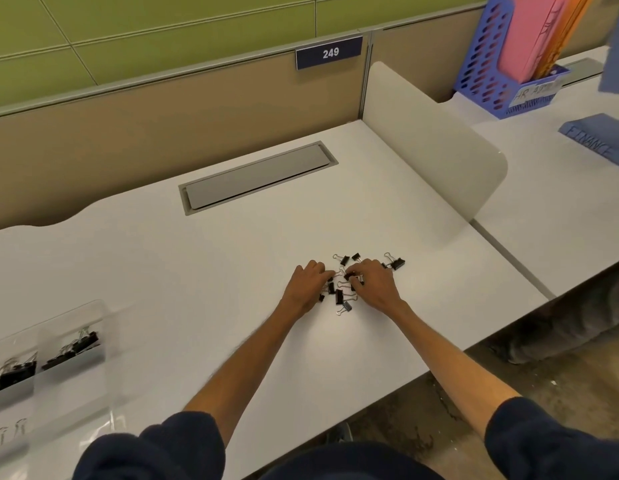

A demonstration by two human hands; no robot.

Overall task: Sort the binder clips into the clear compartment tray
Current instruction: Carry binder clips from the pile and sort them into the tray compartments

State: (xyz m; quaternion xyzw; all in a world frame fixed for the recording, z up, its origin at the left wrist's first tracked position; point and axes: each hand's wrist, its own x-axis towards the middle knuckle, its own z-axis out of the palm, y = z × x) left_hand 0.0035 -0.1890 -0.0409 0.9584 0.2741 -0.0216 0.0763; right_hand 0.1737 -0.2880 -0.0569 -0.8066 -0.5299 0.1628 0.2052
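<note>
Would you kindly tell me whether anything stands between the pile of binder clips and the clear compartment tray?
Nothing visible does. The left hand and right hand are at the binder clips, and only bare white desk shows between that pile and the clear tray to the left.

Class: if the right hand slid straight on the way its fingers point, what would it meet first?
The right hand points leftward into the loose binder clips; those come first, then probably the left hand.
</note>
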